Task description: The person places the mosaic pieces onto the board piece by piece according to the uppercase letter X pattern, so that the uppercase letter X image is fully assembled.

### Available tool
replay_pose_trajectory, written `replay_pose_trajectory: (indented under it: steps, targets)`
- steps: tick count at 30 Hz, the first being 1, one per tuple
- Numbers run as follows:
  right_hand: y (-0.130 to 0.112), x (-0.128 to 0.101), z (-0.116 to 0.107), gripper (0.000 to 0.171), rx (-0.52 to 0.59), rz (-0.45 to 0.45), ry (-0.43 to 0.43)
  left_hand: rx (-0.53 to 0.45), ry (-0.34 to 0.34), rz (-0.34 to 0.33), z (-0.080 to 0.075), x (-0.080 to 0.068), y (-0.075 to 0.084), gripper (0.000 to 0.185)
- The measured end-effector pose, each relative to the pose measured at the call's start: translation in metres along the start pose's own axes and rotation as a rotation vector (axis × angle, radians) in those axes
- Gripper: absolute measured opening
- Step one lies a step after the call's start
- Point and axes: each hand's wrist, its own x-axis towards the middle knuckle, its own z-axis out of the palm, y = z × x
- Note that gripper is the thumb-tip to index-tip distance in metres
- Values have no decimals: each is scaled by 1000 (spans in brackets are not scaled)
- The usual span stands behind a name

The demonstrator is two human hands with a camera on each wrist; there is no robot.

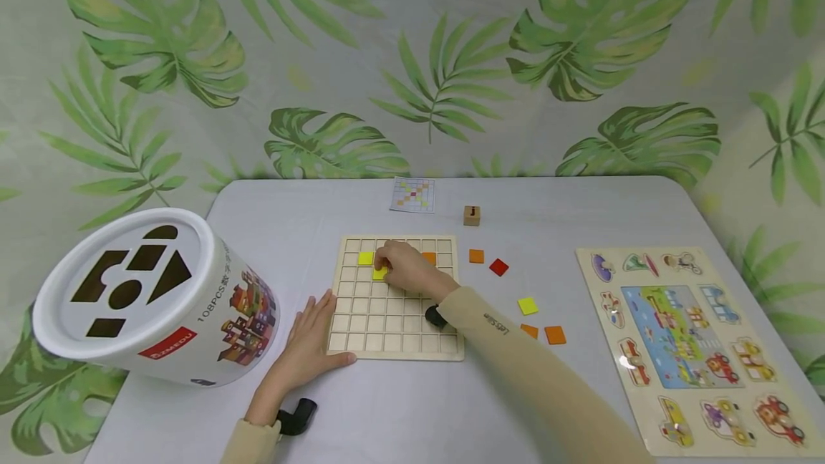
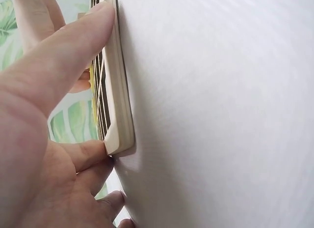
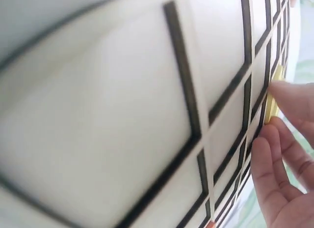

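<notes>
We see the right hand [image 1: 412,267] pinching a yellow tile [image 1: 380,273], thumb on 1 side and fingertips close against the other, with no more gap than the tile takes up. The tile is at the board [image 1: 394,323], in the 3rd row from the far edge and the 3rd column from the left. It is square, so we read no long axis; its visible edges run roughly with the grid lines (whether it sits fully flat, we cannot tell). An upper yellow tile [image 1: 366,258] lies diagonally beyond it to the left, squared to its cell, and an orange tile [image 1: 428,258] shows past the right hand.

Our left hand [image 1: 309,346] is spread at the board's near left corner, thumb along the near edge and fingers by the left side, gripping no tile.

Right of the board we count 5 loose tiles [image 1: 499,266]: 3 orange, 1 red and 1 yellow, with 1 orange partly behind the sleeve [image 1: 509,349]. Beyond the board lie a card [image 1: 412,195] with a coloured X and a wooden block [image 1: 472,215]. A white tub [image 1: 206,335] stands left and a picture puzzle [image 1: 683,335] lies right, its long axis running near to far.
</notes>
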Motion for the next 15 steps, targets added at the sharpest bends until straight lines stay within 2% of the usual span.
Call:
replay_pose_trajectory:
  steps: [5, 10, 12, 15]
  targets:
    - [11, -11, -11, 15, 88, 17, 27, -6, 4, 7, 2, 1, -1, 105]
    - [39, -40, -38, 16, 222, 41, 132, -6, 17, 16, 3, 2, -1, 105]
    - [56, -53, -49, 16, 217, 65, 180, -1, 20, 16, 3, 2, -1, 105]
    - [80, -72, -60, 17, 175, 158, 218, -3, 21, 13, 2, 1, -1, 105]
